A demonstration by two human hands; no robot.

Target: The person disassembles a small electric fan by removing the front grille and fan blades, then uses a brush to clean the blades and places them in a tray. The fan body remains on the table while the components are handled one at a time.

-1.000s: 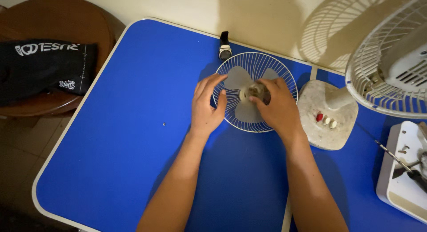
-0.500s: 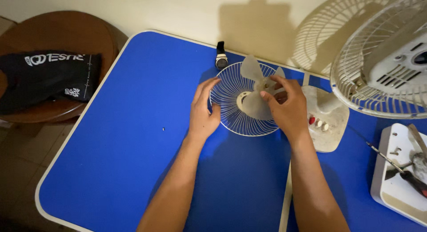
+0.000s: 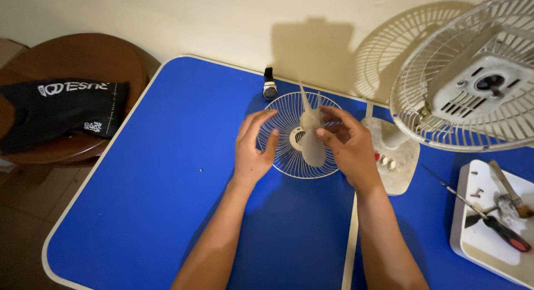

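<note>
a: where's the fan blade (image 3: 311, 139) relative to the grip?

b: right hand (image 3: 350, 151) has it. fingers closed on the hub and one blade from the right side, lifted and tilted up off the round wire guard (image 3: 289, 156). long axis of the blade runs near-vertical in view, tip pointing away from the wrist toward the wall.

a: left hand (image 3: 253, 148)?

b: open, fingers spread and curled lightly, flat on the left part of the guard, just left of the blade. holding nothing (looks like it's only steadying the grille). right hand is the nearer one, it's the one in contact with the blade.

a: guard position?

b: lies flat on the blue table (image 3: 156, 212), directly under both hands. its centre ring sits below and slightly left of the right-hand grip.

a: counts?

b: one loose blade, one loose guard, one fan body (image 3: 473, 95) with its rear guard on, right of the grip and beyond it. fan base (image 3: 397, 156) touches the right wrist side. one wristwatch (image 3: 270, 87) just past the guard. one white tray (image 3: 489, 229) far right with a screwdriver (image 3: 489, 220) and small bits, can't count those. one black cloth (image 3: 61, 112) on a wooden stool (image 3: 83, 62), well left.
</note>
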